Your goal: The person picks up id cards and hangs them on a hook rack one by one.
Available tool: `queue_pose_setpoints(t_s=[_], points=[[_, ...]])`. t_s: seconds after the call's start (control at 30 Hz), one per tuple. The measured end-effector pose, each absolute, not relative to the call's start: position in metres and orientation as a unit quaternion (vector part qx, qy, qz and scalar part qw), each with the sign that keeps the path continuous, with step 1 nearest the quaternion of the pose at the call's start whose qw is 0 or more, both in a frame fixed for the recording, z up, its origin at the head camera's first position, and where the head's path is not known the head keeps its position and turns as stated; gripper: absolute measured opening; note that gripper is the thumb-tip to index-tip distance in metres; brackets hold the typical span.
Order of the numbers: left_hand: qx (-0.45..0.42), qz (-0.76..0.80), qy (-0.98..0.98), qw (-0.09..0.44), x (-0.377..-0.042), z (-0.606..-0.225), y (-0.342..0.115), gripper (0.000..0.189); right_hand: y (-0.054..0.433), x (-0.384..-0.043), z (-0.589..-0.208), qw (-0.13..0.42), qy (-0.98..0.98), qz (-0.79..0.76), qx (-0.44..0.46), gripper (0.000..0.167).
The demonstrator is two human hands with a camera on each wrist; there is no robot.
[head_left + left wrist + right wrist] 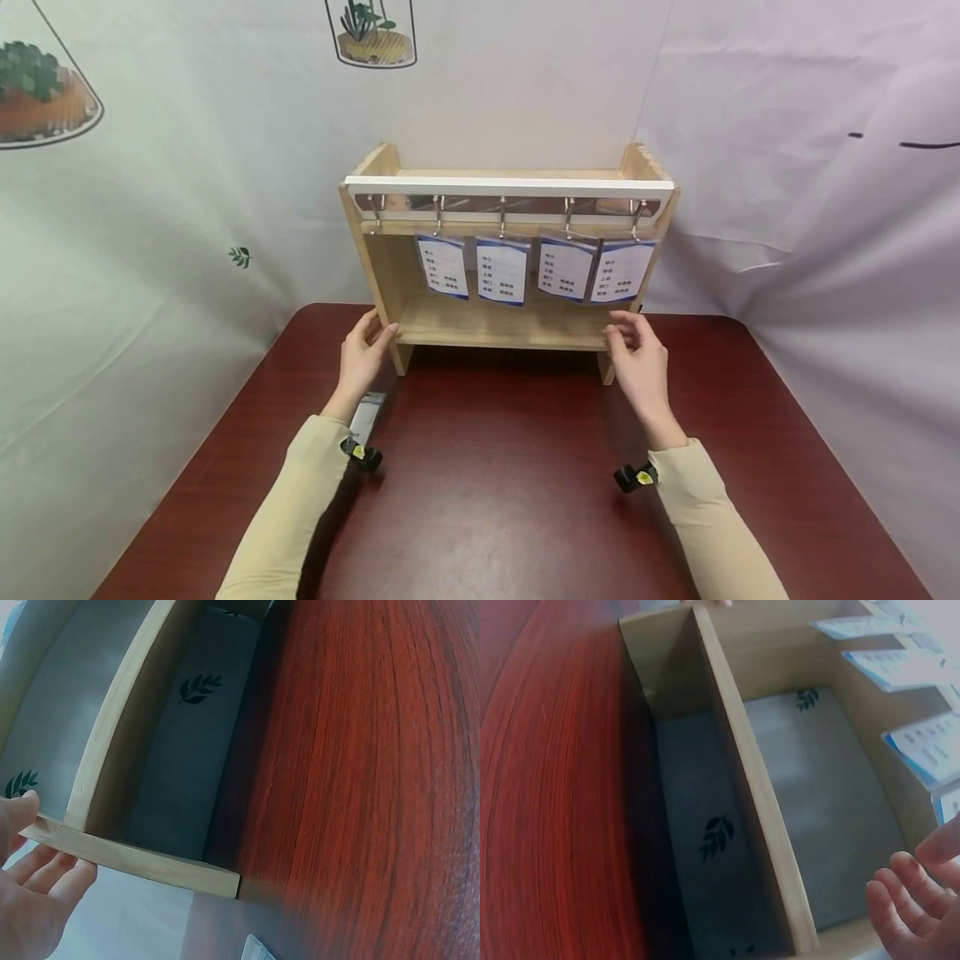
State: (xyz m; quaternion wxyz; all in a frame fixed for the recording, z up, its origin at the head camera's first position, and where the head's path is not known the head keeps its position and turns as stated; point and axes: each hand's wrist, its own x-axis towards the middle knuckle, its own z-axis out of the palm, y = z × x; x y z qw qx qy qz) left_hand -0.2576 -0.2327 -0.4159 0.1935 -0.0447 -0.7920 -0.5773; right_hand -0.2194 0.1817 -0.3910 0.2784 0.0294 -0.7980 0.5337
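A light wooden shelf (517, 329) stands at the far side of the table, with a white hook rack (517, 185) across its upper front. Several clear-sleeved badge cards (502, 271) hang from the hooks, the two rightmost almost side by side. My left hand (362, 357) grips the shelf's left side panel (142, 862), its thumb inside and its fingers against the outer face. Near the right side panel, my right hand (639, 362) has loosely bent fingers (900, 900); nothing shows between them and the thumb.
A grey-white flat object (366, 417) lies on the dark red table (495, 483), partly hidden below my left wrist. White printed cloth (517, 92) hangs behind and on both sides. The leftmost hook (375, 215) carries no card.
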Motion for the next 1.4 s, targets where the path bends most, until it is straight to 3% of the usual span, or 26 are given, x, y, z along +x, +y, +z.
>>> queue_pose_setpoints(t_s=[0.2, 0.57, 0.87, 1.03, 1.4], points=[[-0.044, -0.582, -0.787, 0.202, -0.262, -0.424, -0.235, 0.05, 0.192, -0.222, -0.394, 0.301, -0.793, 0.529, -0.007, 0.021], [-0.046, -0.575, -0.791, 0.204, -0.263, -0.421, -0.232, 0.049, 0.201, -0.23, -0.404, 0.332, -0.768, 0.547, -0.027, 0.035], [-0.053, -0.579, -0.791, 0.191, -0.25, -0.404, -0.223, 0.046, 0.207, -0.235, -0.414, 0.285, -0.771, 0.567, -0.051, 0.047], [-0.055, -0.582, -0.786, 0.201, -0.258, -0.414, -0.227, 0.048, 0.205, -0.239, -0.42, 0.253, -0.771, 0.581, -0.069, 0.049], [-0.038, -0.57, -0.794, 0.208, -0.262, -0.426, -0.234, 0.049, 0.199, -0.246, -0.426, 0.249, -0.771, 0.58, -0.084, 0.044]])
